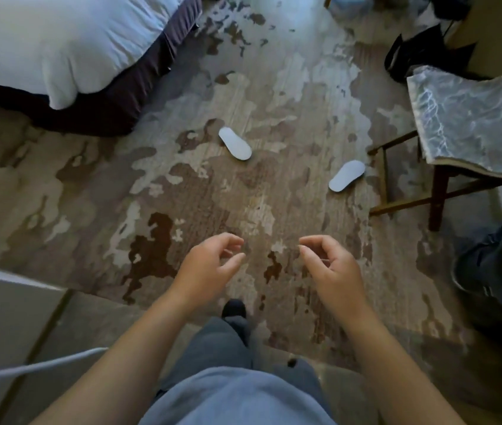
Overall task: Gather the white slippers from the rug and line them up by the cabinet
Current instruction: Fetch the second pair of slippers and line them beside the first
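Observation:
Two white slippers lie apart on the patterned brown-and-cream rug (pixel 200 204), both sole up. One slipper (pixel 235 143) is near the rug's middle; the other slipper (pixel 346 175) lies to its right, close to the marble-topped table's legs. My left hand (pixel 210 265) and my right hand (pixel 329 265) hover side by side over the near part of the rug, well short of both slippers. Each hand is empty with loosely curled, parted fingers. A white cabinet (pixel 1 314) stands at the lower left.
A bed with a white duvet (pixel 59 47) fills the upper left. A marble-topped table (pixel 470 124) on wooden legs stands at right, with dark bags (pixel 421 53) behind it and a dark backpack (pixel 501 259) below. My foot (pixel 233 308) stands at the rug's near edge.

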The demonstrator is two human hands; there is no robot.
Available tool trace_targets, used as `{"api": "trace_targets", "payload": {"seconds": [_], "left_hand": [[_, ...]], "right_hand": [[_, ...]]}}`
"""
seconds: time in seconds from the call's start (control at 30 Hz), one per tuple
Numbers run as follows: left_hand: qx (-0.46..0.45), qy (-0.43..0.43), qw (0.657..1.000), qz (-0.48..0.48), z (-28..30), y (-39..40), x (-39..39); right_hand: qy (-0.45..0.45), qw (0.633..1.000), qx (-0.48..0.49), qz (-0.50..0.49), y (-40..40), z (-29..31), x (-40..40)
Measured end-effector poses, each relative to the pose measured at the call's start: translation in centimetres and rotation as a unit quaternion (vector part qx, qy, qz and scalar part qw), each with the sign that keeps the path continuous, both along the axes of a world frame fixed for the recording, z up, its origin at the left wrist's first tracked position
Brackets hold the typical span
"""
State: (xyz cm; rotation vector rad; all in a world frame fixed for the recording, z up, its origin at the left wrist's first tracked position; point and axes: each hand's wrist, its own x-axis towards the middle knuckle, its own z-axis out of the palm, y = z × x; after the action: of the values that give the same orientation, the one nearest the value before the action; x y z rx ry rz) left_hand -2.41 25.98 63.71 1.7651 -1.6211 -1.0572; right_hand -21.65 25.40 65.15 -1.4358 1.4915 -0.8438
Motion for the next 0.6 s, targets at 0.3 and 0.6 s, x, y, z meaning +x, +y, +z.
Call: {"api": "trace_targets", "payload": {"seconds": [0.3,0.6], "left_hand": [[-0.038,-0.003,0.999,-0.015,2.4,-24.4,-1.4],[0.021,-0.039,0.997,0.066,-1.9,-44.2,-0.4]], "right_hand": [[-0.001,0.997,0.061,-0.057,-17.5,-1.8,-2.6],[0.042,0.996,0.077,0.035,-44.2,-4.2,-3.4]]}}
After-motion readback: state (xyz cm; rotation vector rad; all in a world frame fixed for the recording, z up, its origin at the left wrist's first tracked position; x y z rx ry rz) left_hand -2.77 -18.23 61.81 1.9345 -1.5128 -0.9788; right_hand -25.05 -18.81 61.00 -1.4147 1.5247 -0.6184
